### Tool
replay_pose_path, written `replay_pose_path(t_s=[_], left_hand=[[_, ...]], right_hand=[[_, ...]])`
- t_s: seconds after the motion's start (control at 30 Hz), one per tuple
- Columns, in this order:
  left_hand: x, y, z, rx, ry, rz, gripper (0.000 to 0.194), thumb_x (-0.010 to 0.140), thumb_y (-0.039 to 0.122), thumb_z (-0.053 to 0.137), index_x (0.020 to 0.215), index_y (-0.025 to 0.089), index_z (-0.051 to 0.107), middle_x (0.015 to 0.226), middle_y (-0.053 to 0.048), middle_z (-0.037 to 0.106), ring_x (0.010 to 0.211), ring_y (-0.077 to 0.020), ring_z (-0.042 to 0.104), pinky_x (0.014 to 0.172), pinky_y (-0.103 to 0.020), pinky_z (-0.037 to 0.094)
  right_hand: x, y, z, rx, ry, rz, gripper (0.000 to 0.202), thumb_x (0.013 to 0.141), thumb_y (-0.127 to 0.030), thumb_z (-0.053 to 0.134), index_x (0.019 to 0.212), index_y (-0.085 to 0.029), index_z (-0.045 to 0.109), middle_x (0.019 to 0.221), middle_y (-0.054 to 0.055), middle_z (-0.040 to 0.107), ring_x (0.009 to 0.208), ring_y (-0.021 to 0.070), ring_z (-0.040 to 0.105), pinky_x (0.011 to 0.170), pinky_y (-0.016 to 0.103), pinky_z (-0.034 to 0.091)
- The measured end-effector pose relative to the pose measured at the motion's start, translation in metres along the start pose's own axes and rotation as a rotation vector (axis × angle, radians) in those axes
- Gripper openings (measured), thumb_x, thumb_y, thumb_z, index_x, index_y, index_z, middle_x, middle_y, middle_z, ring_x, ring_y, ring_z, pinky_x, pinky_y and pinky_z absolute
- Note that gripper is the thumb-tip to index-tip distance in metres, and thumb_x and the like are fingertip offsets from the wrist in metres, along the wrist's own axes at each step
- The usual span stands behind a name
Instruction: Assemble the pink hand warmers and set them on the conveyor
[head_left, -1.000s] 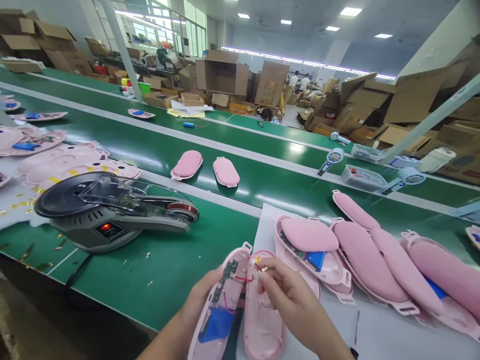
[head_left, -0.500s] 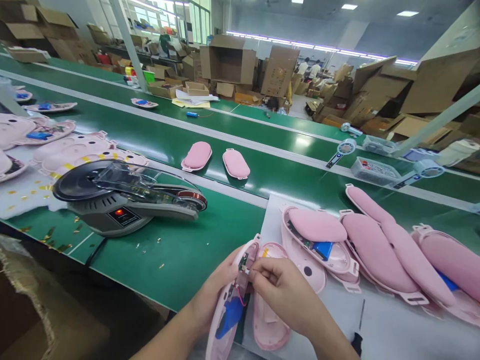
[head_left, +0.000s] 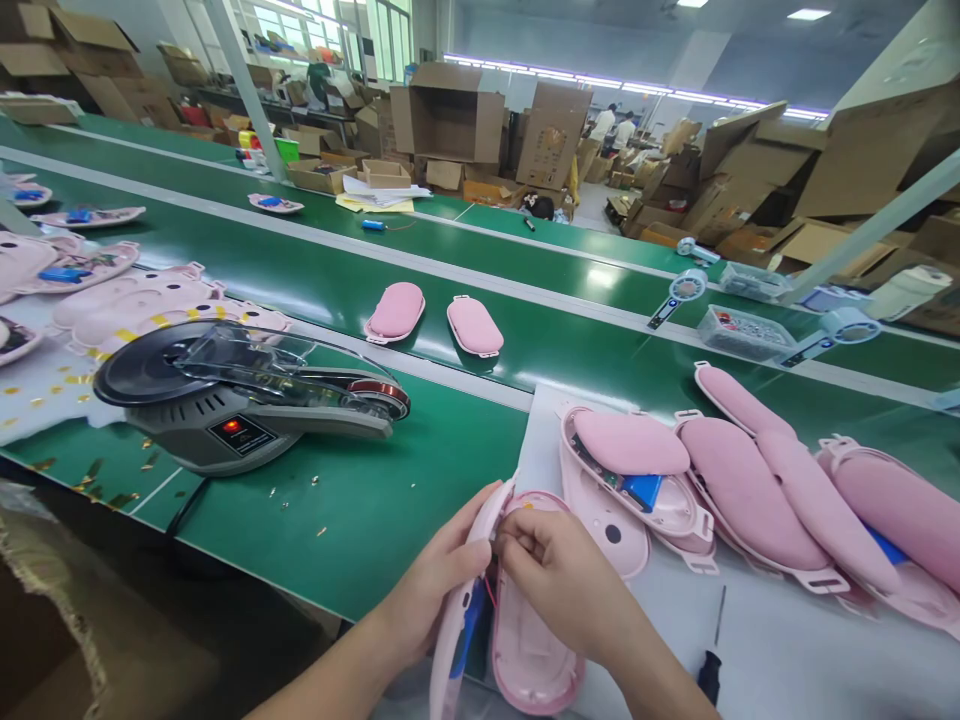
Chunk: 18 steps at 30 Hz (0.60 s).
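My left hand (head_left: 450,570) is wrapped round a pink shell half (head_left: 450,650), which stands nearly on edge with its inner side facing right. A blue battery (head_left: 466,630) and a thin red wire show inside it. My right hand (head_left: 540,560) has its fingers pinched at the shell's inner side; whatever they hold is hidden. Beneath the right hand lies an open pink shell (head_left: 536,650), hollow side up. Right of it, a shell with a blue battery (head_left: 643,491) rests among several pink shells (head_left: 757,490).
A tape dispenser (head_left: 247,400) with a red light stands at the left. A screwdriver (head_left: 710,670) lies at the lower right. Two pink shells (head_left: 395,312) sit on the green belt, with small fans (head_left: 679,298) and a clear parts box (head_left: 746,332) farther right.
My left hand has turned the held shell more edge-on, so its circuit board is now hidden, and its thumb lies over the shell's edge. My right hand stays pinched beside it.
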<state>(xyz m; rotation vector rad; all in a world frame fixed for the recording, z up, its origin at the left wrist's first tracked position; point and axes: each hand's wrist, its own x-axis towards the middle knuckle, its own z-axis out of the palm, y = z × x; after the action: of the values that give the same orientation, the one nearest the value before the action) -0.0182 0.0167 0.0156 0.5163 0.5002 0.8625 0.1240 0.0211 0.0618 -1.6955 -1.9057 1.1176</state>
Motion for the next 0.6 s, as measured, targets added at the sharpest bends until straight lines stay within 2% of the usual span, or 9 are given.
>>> replay_pose_path(t_s=[0.07, 0.13, 0.17, 0.23, 0.3, 0.37, 0.47, 0.53, 0.6], left_hand=[[0.001, -0.001, -0.002, 0.024, 0.049, -0.019, 0.063, 0.073, 0.037, 0.072, 0.132, 0.024, 0.052, 0.133, -0.007, 0.058, 0.126, -0.0291, 0.05, 0.111, -0.038, 0.03], [0.002, -0.003, -0.003, 0.029, 0.058, -0.022, 0.062, 0.074, 0.037, 0.071, 0.131, 0.024, 0.053, 0.128, -0.007, 0.061, 0.122, -0.0289, 0.053, 0.107, -0.037, 0.034], [0.002, -0.004, -0.004, 0.02, 0.049, -0.018, 0.06, 0.075, 0.038, 0.069, 0.131, 0.024, 0.053, 0.126, -0.007, 0.063, 0.12, -0.029, 0.054, 0.105, -0.037, 0.036], [0.002, -0.004, -0.008, -0.002, 0.039, -0.004, 0.054, 0.078, 0.038, 0.064, 0.13, 0.026, 0.054, 0.122, -0.006, 0.065, 0.116, -0.0288, 0.057, 0.1, -0.037, 0.041], [0.002, -0.001, -0.014, 0.012, 0.068, 0.003, 0.051, 0.079, 0.039, 0.063, 0.128, 0.026, 0.056, 0.121, -0.005, 0.065, 0.115, -0.029, 0.057, 0.098, -0.037, 0.042], [0.001, 0.005, -0.019, 0.076, 0.111, -0.024, 0.053, 0.076, 0.041, 0.065, 0.126, 0.024, 0.058, 0.122, -0.006, 0.064, 0.117, -0.0308, 0.056, 0.097, -0.038, 0.043], [-0.003, 0.018, -0.02, 0.252, 0.161, -0.049, 0.071, 0.069, 0.042, 0.072, 0.134, 0.026, 0.049, 0.131, -0.008, 0.057, 0.124, -0.0324, 0.05, 0.097, -0.039, 0.044], [-0.008, 0.027, -0.016, 0.406, 0.181, -0.025, 0.084, 0.069, 0.039, 0.074, 0.143, 0.03, 0.036, 0.14, -0.007, 0.05, 0.125, -0.0305, 0.049, 0.098, -0.038, 0.045], [-0.015, 0.034, -0.01, 0.579, 0.184, -0.009, 0.089, 0.07, 0.036, 0.072, 0.147, 0.032, 0.026, 0.145, -0.007, 0.044, 0.125, -0.0285, 0.05, 0.099, -0.037, 0.044]], right_hand=[[0.001, -0.002, 0.0, -0.025, 0.016, -0.006, 0.025, 0.074, -0.01, 0.042, 0.054, -0.02, 0.031, 0.05, -0.007, 0.036, 0.049, 0.0096, 0.033, 0.048, 0.024, 0.023], [-0.003, 0.003, 0.0, -0.045, 0.052, -0.019, 0.024, 0.078, -0.013, 0.043, 0.055, -0.02, 0.039, 0.054, -0.005, 0.044, 0.053, 0.0115, 0.04, 0.051, 0.025, 0.028], [-0.009, 0.01, 0.001, -0.066, 0.121, -0.024, 0.023, 0.082, -0.017, 0.043, 0.059, -0.021, 0.047, 0.061, -0.003, 0.051, 0.057, 0.0132, 0.046, 0.055, 0.026, 0.032], [-0.025, 0.032, 0.009, -0.151, 0.361, -0.019, 0.022, 0.088, -0.03, 0.042, 0.079, -0.022, 0.06, 0.081, 0.004, 0.061, 0.072, 0.0192, 0.057, 0.065, 0.03, 0.042], [-0.043, 0.06, 0.025, -0.297, 0.613, 0.011, 0.031, 0.086, -0.042, 0.047, 0.1, -0.02, 0.062, 0.094, 0.011, 0.064, 0.082, 0.0266, 0.062, 0.066, 0.035, 0.048], [-0.058, 0.082, 0.046, -0.303, 0.546, 0.012, 0.041, 0.083, -0.043, 0.053, 0.117, -0.02, 0.058, 0.102, 0.012, 0.067, 0.087, 0.0274, 0.066, 0.062, 0.033, 0.052], [-0.068, 0.089, 0.071, -0.09, 0.578, 0.159, 0.047, 0.086, -0.037, 0.046, 0.131, -0.024, 0.046, 0.119, 0.009, 0.065, 0.102, 0.0252, 0.066, 0.077, 0.033, 0.055], [-0.07, 0.08, 0.076, 0.053, 0.566, 0.217, 0.049, 0.087, -0.037, 0.043, 0.135, -0.025, 0.041, 0.112, 0.006, 0.068, 0.094, 0.0229, 0.069, 0.075, 0.032, 0.055], [-0.07, 0.067, 0.071, 0.143, 0.565, 0.248, 0.052, 0.088, -0.038, 0.043, 0.137, -0.023, 0.038, 0.092, 0.003, 0.071, 0.073, 0.0203, 0.07, 0.065, 0.03, 0.055]])
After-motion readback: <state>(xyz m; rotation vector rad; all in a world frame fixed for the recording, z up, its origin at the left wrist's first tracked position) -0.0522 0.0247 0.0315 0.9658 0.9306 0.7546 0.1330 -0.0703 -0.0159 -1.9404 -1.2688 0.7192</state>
